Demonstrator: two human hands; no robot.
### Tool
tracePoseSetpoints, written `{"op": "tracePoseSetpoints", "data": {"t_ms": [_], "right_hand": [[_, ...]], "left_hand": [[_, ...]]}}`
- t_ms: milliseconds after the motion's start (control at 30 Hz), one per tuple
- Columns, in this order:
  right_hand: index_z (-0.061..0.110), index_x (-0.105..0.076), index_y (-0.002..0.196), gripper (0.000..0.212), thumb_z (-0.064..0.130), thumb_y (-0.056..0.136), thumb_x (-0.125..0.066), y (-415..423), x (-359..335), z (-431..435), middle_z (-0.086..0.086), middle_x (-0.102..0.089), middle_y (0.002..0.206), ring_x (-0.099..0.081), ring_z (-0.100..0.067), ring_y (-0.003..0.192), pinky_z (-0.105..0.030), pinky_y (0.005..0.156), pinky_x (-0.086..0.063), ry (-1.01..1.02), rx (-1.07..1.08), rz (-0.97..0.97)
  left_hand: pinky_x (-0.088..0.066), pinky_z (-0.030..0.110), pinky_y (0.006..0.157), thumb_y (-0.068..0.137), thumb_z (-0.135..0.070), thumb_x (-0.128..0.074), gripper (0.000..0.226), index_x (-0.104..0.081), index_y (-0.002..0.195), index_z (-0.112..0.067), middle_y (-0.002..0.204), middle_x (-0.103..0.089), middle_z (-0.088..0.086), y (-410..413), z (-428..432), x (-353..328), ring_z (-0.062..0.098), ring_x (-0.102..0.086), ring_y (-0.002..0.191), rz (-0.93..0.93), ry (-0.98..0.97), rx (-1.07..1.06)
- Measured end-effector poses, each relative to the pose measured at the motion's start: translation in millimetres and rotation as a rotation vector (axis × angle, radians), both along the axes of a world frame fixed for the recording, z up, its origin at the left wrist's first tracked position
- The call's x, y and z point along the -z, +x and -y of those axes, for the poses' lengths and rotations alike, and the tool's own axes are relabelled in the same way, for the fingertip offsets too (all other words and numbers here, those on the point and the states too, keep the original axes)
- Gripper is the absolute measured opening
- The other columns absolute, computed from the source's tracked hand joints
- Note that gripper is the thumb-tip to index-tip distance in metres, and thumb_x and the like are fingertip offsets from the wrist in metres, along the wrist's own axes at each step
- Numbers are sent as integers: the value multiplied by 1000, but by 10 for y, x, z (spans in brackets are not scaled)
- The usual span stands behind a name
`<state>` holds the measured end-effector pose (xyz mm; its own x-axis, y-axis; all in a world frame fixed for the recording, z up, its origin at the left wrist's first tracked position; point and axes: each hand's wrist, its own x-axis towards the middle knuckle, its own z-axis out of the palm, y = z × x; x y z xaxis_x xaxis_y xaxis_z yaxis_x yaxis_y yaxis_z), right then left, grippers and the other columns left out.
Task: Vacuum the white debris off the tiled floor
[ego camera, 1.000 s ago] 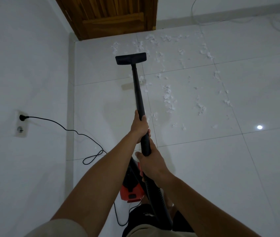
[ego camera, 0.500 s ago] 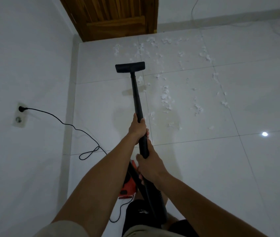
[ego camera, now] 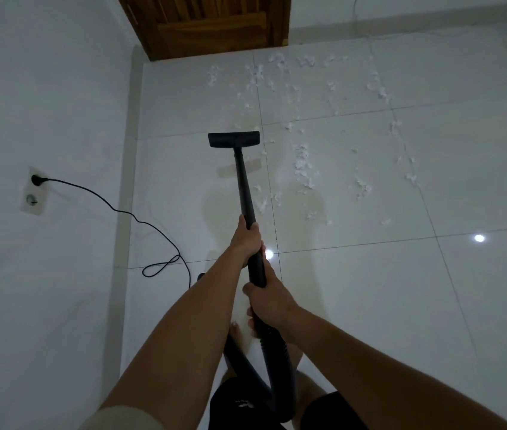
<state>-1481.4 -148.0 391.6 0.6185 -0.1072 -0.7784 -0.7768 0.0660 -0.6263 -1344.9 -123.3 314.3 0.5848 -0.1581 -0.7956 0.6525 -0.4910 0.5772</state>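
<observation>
A black vacuum wand [ego camera: 245, 187] runs forward from my hands to a flat black floor nozzle [ego camera: 233, 139] resting on the white tiled floor [ego camera: 370, 274]. My left hand [ego camera: 247, 238] grips the wand higher up. My right hand [ego camera: 269, 301] grips it lower, where the ribbed hose [ego camera: 277, 361] begins. White debris [ego camera: 303, 169] lies scattered in trails to the right of the nozzle and beyond it [ego camera: 258, 76], up to the door. The vacuum body is hidden behind my arms.
A white wall [ego camera: 44, 274] closes the left side, with a socket [ego camera: 33, 193] and a black power cord [ego camera: 140, 221] looping across the floor. A wooden door [ego camera: 211, 23] stands at the far end. My bare feet [ego camera: 236, 336] stand below the hose.
The nozzle has been drawn back toward me, away from the door, and the debris near the door lies farther beyond it. The red vacuum body has dropped out of sight behind my arms.
</observation>
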Motion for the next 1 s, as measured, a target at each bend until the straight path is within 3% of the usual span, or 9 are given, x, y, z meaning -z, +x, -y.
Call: {"op": "tracePoseSetpoints", "data": {"t_ms": [133,267,400,500,600,733,800,900,1000], "right_hand": [[41,-15,161,78,12,99,-52,118,37,-161,-15,-67,98,-71,-40,86,-52,83,-62,98,53,1],[41,-14,161,78,12,100,-52,181,129,-479,-9,-66,92,-65,-21,72,-41,73,-62,44,105,30],[41,-13,162,75,17,104,-53,145,391,-745,-5,-69,90,-67,-15,63,-37,63,-64,-69,147,33],[43,-11,162,74,20,105,-52,-6,634,-898,-7,-67,83,-62,-12,51,-31,52,-60,-111,146,22],[44,-8,162,76,19,105,-52,-202,867,-1012,-6,-65,85,-60,-14,54,-35,55,-61,-119,141,-5],[44,-9,162,76,14,106,-50,-531,1137,-1123,-2,-61,82,-58,-6,46,-25,50,-54,-133,138,42],[44,-11,161,73,18,106,-51,-707,1295,-1201,-4,-65,90,-61,-4,50,-20,51,-52,-148,139,62],[47,-13,160,70,24,106,-52,-987,1553,-1304,-13,-69,112,-63,-3,59,-17,53,-52,-144,154,74],[48,-14,160,70,24,107,-52,-1324,1789,-1365,-2,-65,91,-63,-5,50,-22,50,-53,-126,170,83]], "left_hand": [[-52,29,56,111,-30,-34,61,-3,162,-36,89,-57,8,82,-216,7,14,-54,60,-5,-7,7],[-53,32,59,110,-32,-34,62,-1,162,-38,91,-58,9,195,-410,78,15,-55,61,-1,-29,60],[-52,27,49,111,-31,-33,61,1,161,-39,80,-56,9,182,-568,247,15,-54,57,1,-62,113],[-55,30,57,111,-33,-34,63,3,162,-40,83,-59,9,67,-660,544,15,-57,63,1,-65,152],[-58,35,67,110,-31,-37,66,3,162,-39,84,-58,8,-146,-765,845,16,-58,67,-14,-69,163],[-54,29,57,108,-22,-42,64,-6,159,-39,100,-57,8,-418,-873,1138,16,-58,72,-50,-109,91],[-53,27,54,106,-18,-44,64,-9,155,-41,103,-57,9,-521,-920,1267,16,-57,72,-76,-109,56],[-52,29,52,107,-25,-42,68,-2,157,-46,89,-57,9,-756,-969,1424,17,-55,65,-36,-59,105],[-50,25,47,110,-31,-37,69,9,158,-47,81,-59,9,-1103,-992,1589,16,-55,59,31,0,185]]}}
